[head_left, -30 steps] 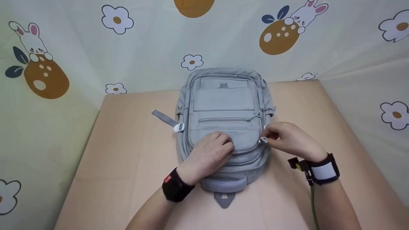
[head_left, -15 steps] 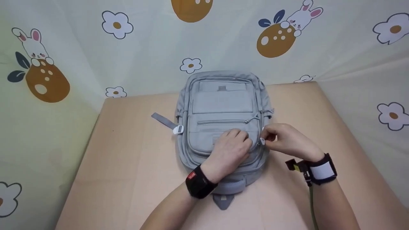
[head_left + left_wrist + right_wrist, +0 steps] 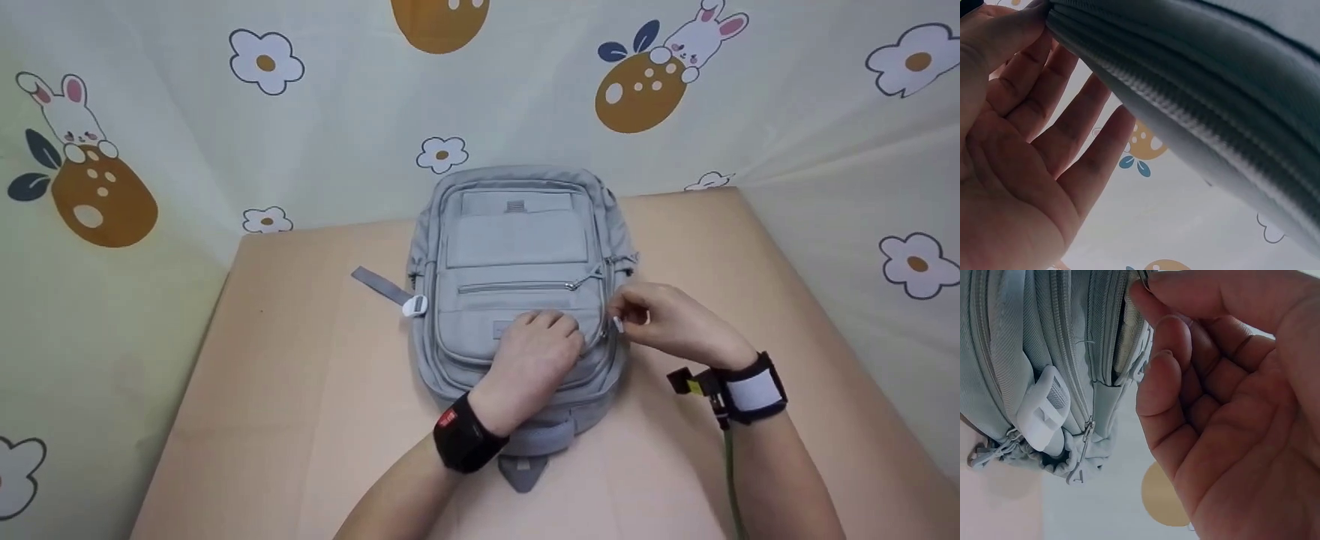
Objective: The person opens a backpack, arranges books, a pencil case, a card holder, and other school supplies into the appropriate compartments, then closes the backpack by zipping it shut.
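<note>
A grey backpack (image 3: 517, 240) lies front side up on the table. My left hand (image 3: 534, 360) is over the lower right of its front pocket. In the left wrist view, the thumb and a finger of that hand pinch the pocket's zippered edge (image 3: 1162, 101), while the other fingers spread out. At the pack's right side my right hand (image 3: 675, 322) pinches a small zipper pull (image 3: 618, 324) between thumb and index finger. The right wrist view shows only a bit of the pull (image 3: 1144, 279), at the top; the remaining fingers are curled loosely.
A white buckle (image 3: 415, 305) with a loose grey strap (image 3: 377, 283) sticks out on the left. Another white buckle (image 3: 1044, 408) and a hanging zipper pull (image 3: 1076, 473) are on the right side. Patterned sheeting (image 3: 345, 135) stands around the light brown table (image 3: 300, 360).
My left hand has moved right along the lower part of the front pocket, then stayed nearly still. The right hand keeps its pinch on the zipper pull with little movement.
</note>
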